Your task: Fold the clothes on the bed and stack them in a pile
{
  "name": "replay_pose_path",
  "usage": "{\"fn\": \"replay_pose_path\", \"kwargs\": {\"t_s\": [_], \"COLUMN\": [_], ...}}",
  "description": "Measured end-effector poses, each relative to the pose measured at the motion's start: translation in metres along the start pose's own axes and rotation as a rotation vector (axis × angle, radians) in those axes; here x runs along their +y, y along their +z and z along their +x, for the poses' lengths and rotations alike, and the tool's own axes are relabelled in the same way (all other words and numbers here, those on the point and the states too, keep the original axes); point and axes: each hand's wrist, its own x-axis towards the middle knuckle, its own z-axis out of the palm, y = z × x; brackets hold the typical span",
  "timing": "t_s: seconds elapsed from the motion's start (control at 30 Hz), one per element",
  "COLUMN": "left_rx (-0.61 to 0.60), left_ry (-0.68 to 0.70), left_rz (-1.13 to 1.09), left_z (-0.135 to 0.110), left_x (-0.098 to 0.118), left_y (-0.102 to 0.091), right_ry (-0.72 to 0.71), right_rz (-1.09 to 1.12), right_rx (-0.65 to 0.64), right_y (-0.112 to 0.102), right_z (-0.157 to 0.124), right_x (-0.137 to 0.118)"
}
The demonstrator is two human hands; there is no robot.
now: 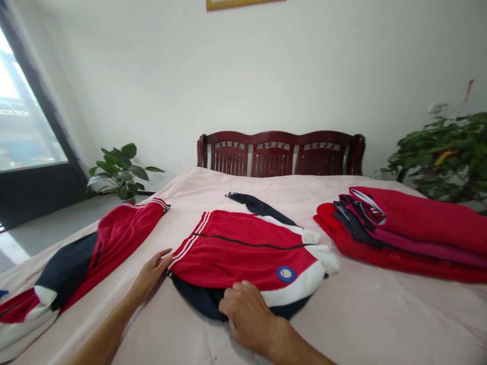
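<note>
Far left of bed (380, 317): red-and-navy track top (114, 243) spread flat. Centre: red track jacket (239, 253) doubled over, navy sleeve (258, 207) loose behind. Left hand (150, 276) open, fingertips at striped edge. Right hand (243, 314) on white-trimmed edge, grip unclear. Hands apart. Far right: folded red garments (399, 233) stacked.

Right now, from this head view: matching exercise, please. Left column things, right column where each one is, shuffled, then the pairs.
Things:
1. Left hand
2. Right hand
3. Folded red stack
4. Wooden headboard

Places:
A. Far end of the bed
B. On the lower edge of the red jacket
C. At the jacket's left edge in view
D. On the bed, right of the jacket in view

Pairs: 1-C, 2-B, 3-D, 4-A
</note>
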Motion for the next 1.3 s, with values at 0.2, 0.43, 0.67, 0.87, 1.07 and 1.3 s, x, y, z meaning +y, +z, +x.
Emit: {"fn": "replay_pose_path", "kwargs": {"t_s": [0.2, 0.43, 0.67, 0.87, 1.07, 1.3], "left_rx": [-0.059, -0.067, 0.100, -0.042, -0.074, -0.021], "left_ry": [0.005, 0.053, -0.043, 0.050, 0.051, 0.178], "left_rz": [-0.114, -0.208, -0.223, -0.265, -0.068, 0.124], "left_z": [-0.005, -0.013, -0.004, -0.012, -0.007, 0.001], "left_x": [0.001, 0.009, 0.003, 0.007, 0.002, -0.020], "left_y": [-0.002, 0.013, 0.019, 0.003, -0.001, -0.003], "right_ry": [-0.105, 0.187, 0.977, 0.770, 0.535, 0.465], "right_rz": [0.830, 1.688, 1.301, 0.539, -0.149, -0.301], "right_rx": [-0.343, -0.006, 0.775, 0.621, 0.457, 0.608], "right_y": [-0.042, -0.074, -0.045, 0.001, 0.014, 0.006], "right_z": [-0.006, 0.018, -0.013, -0.079, -0.101, -0.143], "right_x": [0.018, 0.071, 0.166, 0.154, 0.135, 0.171]}}
